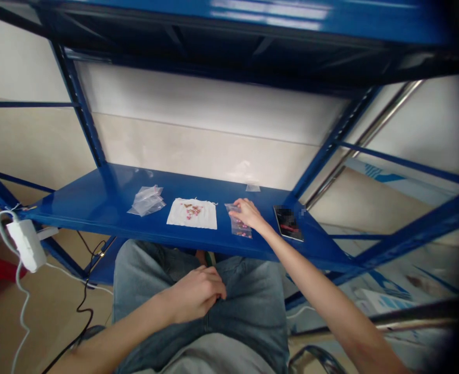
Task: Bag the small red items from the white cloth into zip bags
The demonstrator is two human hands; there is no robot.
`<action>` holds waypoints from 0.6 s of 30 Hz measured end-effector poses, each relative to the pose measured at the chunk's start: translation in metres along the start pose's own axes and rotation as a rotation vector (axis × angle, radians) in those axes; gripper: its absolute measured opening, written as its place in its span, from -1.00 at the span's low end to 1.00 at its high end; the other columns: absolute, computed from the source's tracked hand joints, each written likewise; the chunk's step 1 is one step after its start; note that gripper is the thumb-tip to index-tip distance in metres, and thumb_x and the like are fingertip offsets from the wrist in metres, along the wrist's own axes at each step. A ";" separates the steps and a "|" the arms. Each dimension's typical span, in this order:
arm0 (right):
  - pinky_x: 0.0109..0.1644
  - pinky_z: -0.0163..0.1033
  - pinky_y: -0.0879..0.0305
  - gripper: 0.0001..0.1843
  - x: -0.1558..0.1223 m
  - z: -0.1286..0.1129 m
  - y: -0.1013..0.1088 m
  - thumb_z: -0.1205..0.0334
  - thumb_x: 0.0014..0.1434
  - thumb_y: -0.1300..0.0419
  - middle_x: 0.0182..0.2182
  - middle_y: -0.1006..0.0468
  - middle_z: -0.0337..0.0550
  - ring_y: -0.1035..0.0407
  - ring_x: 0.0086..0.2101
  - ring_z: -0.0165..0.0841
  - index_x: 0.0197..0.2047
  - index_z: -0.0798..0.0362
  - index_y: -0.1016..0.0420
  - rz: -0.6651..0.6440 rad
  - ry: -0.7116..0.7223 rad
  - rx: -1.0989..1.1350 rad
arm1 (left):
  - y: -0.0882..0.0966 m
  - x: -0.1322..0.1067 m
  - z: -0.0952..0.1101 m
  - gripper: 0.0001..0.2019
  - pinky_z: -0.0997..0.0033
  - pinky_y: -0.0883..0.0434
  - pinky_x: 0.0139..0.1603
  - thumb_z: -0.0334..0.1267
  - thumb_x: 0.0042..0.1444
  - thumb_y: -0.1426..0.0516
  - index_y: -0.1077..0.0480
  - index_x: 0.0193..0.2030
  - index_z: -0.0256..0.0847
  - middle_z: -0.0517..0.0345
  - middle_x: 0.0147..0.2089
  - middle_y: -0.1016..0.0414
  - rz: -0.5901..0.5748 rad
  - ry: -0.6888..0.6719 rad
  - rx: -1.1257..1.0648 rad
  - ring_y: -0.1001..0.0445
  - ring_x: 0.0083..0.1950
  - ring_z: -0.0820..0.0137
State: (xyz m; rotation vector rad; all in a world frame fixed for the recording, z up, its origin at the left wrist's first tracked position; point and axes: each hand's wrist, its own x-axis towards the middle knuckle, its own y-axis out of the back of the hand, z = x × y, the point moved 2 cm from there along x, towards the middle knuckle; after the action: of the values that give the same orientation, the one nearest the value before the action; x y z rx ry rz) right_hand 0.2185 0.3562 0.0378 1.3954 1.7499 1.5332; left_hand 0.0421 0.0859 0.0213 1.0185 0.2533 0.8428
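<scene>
My right hand [247,212] reaches onto the blue shelf, its bent fingers at the upper part of a small clear plastic zip bag [240,229] with small pink and gold-brown pieces inside. Left of it lies a white cloth drawstring pouch [209,219], flat, with a small heap of similar pieces [192,210] on top. Farther left is a loose pile of clear zip bags [147,201] that look flat. My left hand [204,291] rests on my lap with its fingers curled in, and nothing shows in it.
A dark-screened phone [288,223] lies right of my right hand. Another clear bag [253,187] is near the shelf's back edge. Blue uprights frame the shelf [108,182], with a second shelf overhead. A white power strip [27,244] and cables hang at the left.
</scene>
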 end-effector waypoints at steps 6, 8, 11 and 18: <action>-0.16 -0.29 -0.28 -0.90 -0.006 -0.011 0.001 0.21 0.17 -0.28 -0.27 -0.63 -0.14 -0.48 -0.23 -0.26 -0.29 0.00 -0.63 0.075 -0.029 0.026 | -0.001 -0.011 0.015 -0.78 0.31 -0.28 0.03 -0.49 0.17 -0.09 -0.45 -0.16 -0.11 0.18 -0.14 -0.57 0.001 0.002 0.009 -0.44 0.01 0.32; -0.13 -0.27 -0.28 -0.84 -0.005 -0.014 0.007 0.18 0.23 -0.23 -0.25 -0.65 -0.11 -0.48 -0.21 -0.25 -0.24 -0.01 -0.65 0.123 -0.024 0.039 | 0.001 -0.014 0.007 -0.77 0.31 -0.28 0.01 -0.51 0.17 -0.07 -0.45 -0.18 -0.12 0.18 -0.16 -0.57 0.025 0.031 0.015 -0.44 0.00 0.31; -0.05 -0.22 -0.28 -0.76 -0.008 -0.018 0.018 0.15 0.28 -0.16 -0.21 -0.64 -0.07 -0.47 -0.16 -0.21 -0.21 0.01 -0.67 0.190 -0.012 0.053 | 0.004 -0.014 -0.008 -0.74 0.31 -0.30 0.00 -0.53 0.19 -0.02 -0.46 -0.19 -0.14 0.16 -0.21 -0.56 0.073 0.077 0.013 -0.44 -0.04 0.31; -0.10 -0.16 -0.34 -0.79 -0.061 -0.060 0.044 0.11 0.24 -0.20 -0.29 -0.56 -0.07 -0.44 -0.24 -0.23 -0.33 0.02 -0.57 0.329 0.132 0.506 | 0.008 -0.005 -0.010 -0.56 0.25 -0.34 0.13 -0.28 0.31 -0.05 -0.21 0.32 -0.08 0.00 0.13 -0.42 0.325 0.196 -0.223 -0.39 0.11 0.29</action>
State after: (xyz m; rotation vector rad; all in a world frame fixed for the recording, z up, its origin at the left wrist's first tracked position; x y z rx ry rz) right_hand 0.2118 0.2697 0.0787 1.9436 2.1802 1.4187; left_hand 0.0290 0.0907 0.0216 0.7777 0.1558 1.2405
